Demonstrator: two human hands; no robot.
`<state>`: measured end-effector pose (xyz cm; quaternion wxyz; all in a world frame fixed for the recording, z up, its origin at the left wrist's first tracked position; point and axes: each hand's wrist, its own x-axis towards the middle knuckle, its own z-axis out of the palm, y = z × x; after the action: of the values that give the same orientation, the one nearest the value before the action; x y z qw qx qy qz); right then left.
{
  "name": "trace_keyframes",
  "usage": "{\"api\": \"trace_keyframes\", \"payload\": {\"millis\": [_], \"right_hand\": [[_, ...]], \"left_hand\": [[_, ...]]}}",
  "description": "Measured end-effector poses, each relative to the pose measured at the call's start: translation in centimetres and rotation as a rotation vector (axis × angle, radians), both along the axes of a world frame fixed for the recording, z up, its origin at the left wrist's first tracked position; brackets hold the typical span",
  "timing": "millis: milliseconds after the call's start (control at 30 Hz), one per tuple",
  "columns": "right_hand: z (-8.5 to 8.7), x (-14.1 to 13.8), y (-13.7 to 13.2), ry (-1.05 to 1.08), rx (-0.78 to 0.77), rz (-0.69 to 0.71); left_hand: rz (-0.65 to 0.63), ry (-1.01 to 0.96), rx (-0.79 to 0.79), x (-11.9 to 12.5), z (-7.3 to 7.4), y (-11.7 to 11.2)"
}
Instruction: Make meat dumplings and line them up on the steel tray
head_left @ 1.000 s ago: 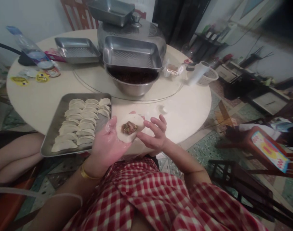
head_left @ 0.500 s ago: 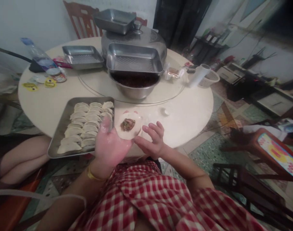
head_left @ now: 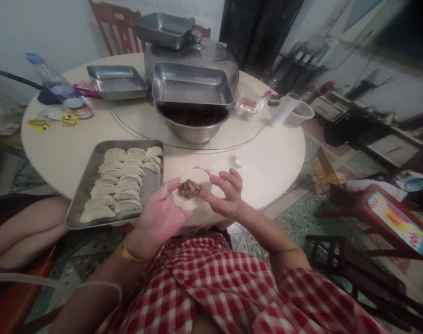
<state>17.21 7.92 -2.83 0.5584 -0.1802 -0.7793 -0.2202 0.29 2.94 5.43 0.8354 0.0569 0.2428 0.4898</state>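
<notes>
A round dumpling wrapper (head_left: pixel 182 201) rests in my left hand (head_left: pixel 162 215), which is cupped beneath it with the thumb at its left edge. Brown, green-flecked filling (head_left: pixel 189 189) sits in the middle of the wrapper. My right hand (head_left: pixel 227 194) is at the wrapper's right side, its thumb touching by the filling and its other fingers apart and curved. To the left, a metal tray (head_left: pixel 80 185) carries rows of folded dumplings (head_left: pixel 105 190). Behind my hands stands a metal bowl (head_left: pixel 194 133) of dark contents, partly covered by an empty metal tray (head_left: pixel 192 86).
A small white piece (head_left: pixel 236 161) lies on the round table (head_left: pixel 267 174). A large lidded pot (head_left: pixel 214 53) and another tray (head_left: pixel 117 83) stand farther back. At the left are a plastic bottle (head_left: pixel 53 83) and a jar (head_left: pixel 81 109). A seated person's legs (head_left: pixel 30 227) show beside the table.
My left hand has curled more around the wrapper, its thumb coming over to the edge. The wrapper has begun to bend upward. My right thumb has moved in to the filling.
</notes>
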Motion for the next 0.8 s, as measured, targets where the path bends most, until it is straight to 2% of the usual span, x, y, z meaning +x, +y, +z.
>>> {"api": "trace_keyframes", "payload": {"millis": [267,433,633,700,800], "right_hand": [[-0.3,1.2,0.2,-0.099,0.104,0.116],[-0.8,1.6,0.0,-0.182,0.037,0.165],[-1.1,1.0,0.0,-0.115,0.054,0.149],[-0.8,0.5,-0.3,-0.068,0.002,0.149],[0.3,-0.5,-1.2,0.042,-0.177,0.093]], "left_hand": [[-0.095,0.064,0.037,-0.3,-1.1,0.0],[-0.123,0.068,0.059,-0.3,-1.6,-0.2],[-0.092,0.061,0.076,-0.2,-1.5,-0.2],[-0.080,0.073,0.066,-0.2,-1.5,-0.3],[-0.044,0.108,0.054,-0.2,-1.6,-0.4]]}}
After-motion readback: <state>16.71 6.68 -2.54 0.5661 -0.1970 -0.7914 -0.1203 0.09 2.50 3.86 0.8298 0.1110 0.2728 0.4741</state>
